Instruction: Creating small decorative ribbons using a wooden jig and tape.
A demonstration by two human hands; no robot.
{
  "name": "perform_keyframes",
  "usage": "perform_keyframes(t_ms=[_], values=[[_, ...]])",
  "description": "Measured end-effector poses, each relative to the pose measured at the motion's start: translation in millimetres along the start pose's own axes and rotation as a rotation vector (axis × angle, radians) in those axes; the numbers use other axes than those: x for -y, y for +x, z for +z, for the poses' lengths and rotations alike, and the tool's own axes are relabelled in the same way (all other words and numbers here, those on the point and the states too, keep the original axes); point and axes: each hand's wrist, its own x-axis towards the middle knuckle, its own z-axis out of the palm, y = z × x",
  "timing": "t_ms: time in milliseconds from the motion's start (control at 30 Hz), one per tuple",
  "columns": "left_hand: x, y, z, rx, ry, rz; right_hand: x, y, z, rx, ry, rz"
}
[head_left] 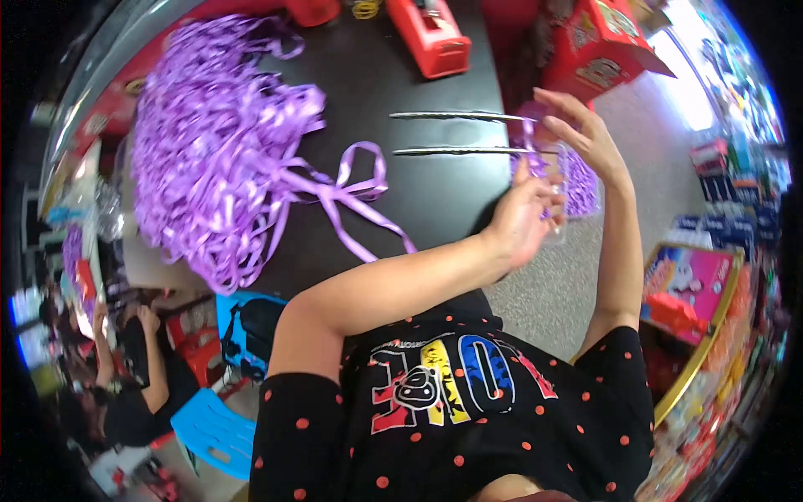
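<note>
Two slim parallel metal rods (452, 152) reach over the dark table from near its right edge. A strip of purple ribbon (529, 134) runs across their right ends. My left hand (525, 219) is just below the rods, fingers curled, thumb against the ribbon. My right hand (588, 138) is beside the rods' right ends, index finger and thumb apart, with blurred purple ribbon between and behind them. Under the hands, a clear tray (559, 230) contains many small purple ribbon pieces (583, 186). A large tangled heap of purple ribbon (209, 151) covers the table's left side, loose strands trailing toward my left forearm.
A red tape-dispenser-like device (431, 38) stands at the table's far edge. Red printed cartons (598, 54) are at far right. Shelves and a pink boxed item (690, 280) line the right. Blue stools (213, 431) and another person's arms (153, 360) are at left.
</note>
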Motion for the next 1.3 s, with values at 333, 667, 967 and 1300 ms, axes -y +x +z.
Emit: perform_keyframes(t_ms=[333,667,967,1300], values=[[-29,-58,63,0.6,1.001,-0.285,-24,32,-9,0.319,0.065,0.388],[-84,-132,50,1.005,1.631,0.562,-45,-20,-37,0.122,-0.956,0.498],[-38,-140,58,1.189,1.646,0.598,116,21,193,0.098,-0.399,-0.483],[-88,-185,45,0.822,1.554,0.992,119,30,189,-0.058,-0.252,-0.456]])
